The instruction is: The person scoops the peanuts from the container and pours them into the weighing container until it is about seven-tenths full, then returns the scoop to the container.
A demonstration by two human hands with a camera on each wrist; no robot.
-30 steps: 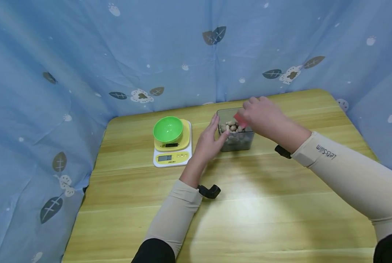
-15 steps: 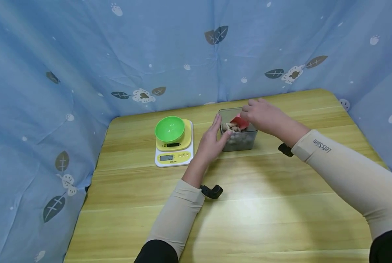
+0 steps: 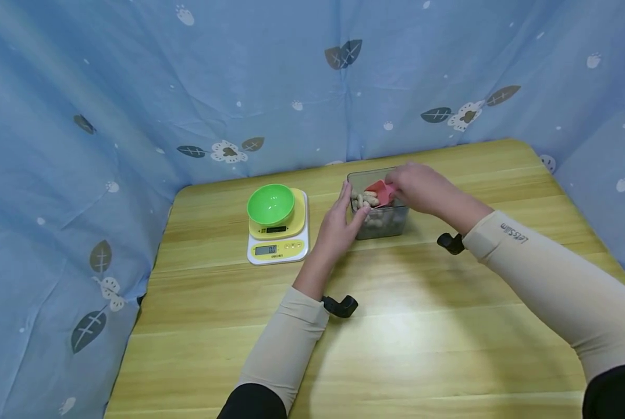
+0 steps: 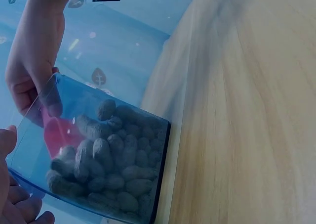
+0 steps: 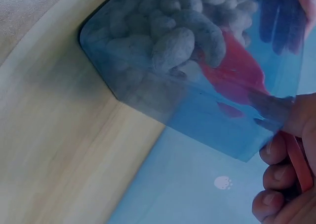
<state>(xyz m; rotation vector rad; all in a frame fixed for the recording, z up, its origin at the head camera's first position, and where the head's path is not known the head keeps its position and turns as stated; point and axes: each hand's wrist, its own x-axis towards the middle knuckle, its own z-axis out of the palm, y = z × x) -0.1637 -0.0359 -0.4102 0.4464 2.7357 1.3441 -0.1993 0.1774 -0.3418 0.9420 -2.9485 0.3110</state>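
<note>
A clear grey plastic container point(image 3: 379, 230) holds unshelled peanuts point(image 4: 116, 159). My right hand point(image 3: 422, 187) grips the handle of a pink scoop point(image 3: 379, 191) over its right side. The scoop's bowl is inside the container, down among the peanuts, and several lie against its edge in the right wrist view. My left hand point(image 3: 337, 224) rests against the container's left wall with its fingers mostly straight. Its thumb lies by the near left corner. In the right wrist view the left fingers point(image 5: 279, 23) show through the plastic.
Left of the container stands a yellow and white kitchen scale point(image 3: 278, 251), its display at 0.0. A green bowl point(image 3: 270, 205) sits on its platform. The wooden table point(image 3: 428, 326) meets a blue patterned curtain point(image 3: 291, 75) at the back.
My right hand has lowered slightly and the scoop has gone from steeply tilted to flatter, shifting left among the peanuts. My left hand stays at the container's wall.
</note>
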